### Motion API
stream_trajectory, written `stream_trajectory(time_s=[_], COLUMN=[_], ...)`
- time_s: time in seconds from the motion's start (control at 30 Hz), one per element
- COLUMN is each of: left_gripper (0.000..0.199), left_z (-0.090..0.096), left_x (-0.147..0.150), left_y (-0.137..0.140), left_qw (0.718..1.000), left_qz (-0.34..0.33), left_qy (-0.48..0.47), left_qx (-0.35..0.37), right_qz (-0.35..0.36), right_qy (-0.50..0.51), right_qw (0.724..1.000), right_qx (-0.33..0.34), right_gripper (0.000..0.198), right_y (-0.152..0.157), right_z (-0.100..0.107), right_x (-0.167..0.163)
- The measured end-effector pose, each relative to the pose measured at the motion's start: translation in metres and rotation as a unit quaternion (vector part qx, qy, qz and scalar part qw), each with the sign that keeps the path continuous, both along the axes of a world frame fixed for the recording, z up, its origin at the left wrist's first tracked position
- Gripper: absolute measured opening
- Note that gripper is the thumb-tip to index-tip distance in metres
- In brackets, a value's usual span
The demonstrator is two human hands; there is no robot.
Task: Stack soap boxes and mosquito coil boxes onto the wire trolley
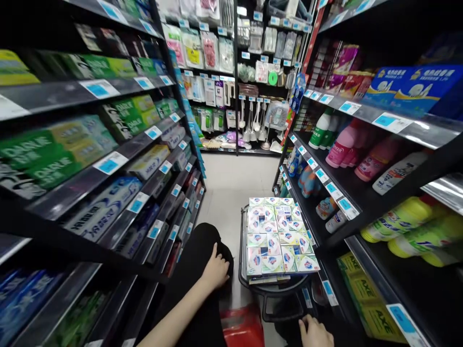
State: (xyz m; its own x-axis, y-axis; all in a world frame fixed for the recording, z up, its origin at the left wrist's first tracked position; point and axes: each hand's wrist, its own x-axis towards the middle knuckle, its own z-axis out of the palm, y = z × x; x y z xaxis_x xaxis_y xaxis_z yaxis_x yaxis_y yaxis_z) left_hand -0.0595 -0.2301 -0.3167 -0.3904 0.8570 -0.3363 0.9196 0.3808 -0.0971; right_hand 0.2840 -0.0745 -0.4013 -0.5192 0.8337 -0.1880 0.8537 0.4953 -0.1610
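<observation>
My left hand (217,271) lies on my bent knee in black trousers (200,255), fingers stretched out and holding nothing. At the bottom edge, my right hand (315,332) rests over dark cloth on the other side. Its fingers are apart, nothing shows in them, and the frame cuts it off at the wrist. Ahead of my right hand, several white and green soap boxes (269,239) are stacked in close rows on a black cart or basket (265,289) with a looped handle. Neither hand touches the boxes. Between my legs is a red plastic object (243,328), partly hidden.
Toothpaste boxes (54,149) fill the shelves close on my left. On the right shelves stand pink bottles (342,147), yellow-green bottles (400,219) and AXE boxes (369,299). A narrow tiled floor (235,178) leads to a back wall of hanging kitchen tools (256,120).
</observation>
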Motion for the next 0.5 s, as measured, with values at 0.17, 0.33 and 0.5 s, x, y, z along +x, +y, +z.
stream_trajectory(time_s=[0.17, 0.33, 0.5], left_gripper=[0.033, 0.035, 0.041], left_z=[0.002, -0.01, -0.025], left_x=[-0.007, -0.025, -0.045], left_y=[-0.004, -0.006, 0.001], left_qw=[0.999, 0.996, 0.987], left_qz=[0.03, 0.04, 0.063], left_qy=[-0.022, -0.051, -0.108], left_qx=[-0.018, -0.053, -0.104], right_qz=[0.032, -0.052, -0.226], right_qy=[0.075, 0.313, 0.239], right_qw=[0.997, 0.948, 0.877], right_qx=[0.004, 0.034, 0.349], right_gripper=[0.026, 0.032, 0.038], right_y=[-0.005, -0.012, -0.003], right_z=[0.017, 0.087, 0.197], right_x=[-0.018, -0.003, 0.116])
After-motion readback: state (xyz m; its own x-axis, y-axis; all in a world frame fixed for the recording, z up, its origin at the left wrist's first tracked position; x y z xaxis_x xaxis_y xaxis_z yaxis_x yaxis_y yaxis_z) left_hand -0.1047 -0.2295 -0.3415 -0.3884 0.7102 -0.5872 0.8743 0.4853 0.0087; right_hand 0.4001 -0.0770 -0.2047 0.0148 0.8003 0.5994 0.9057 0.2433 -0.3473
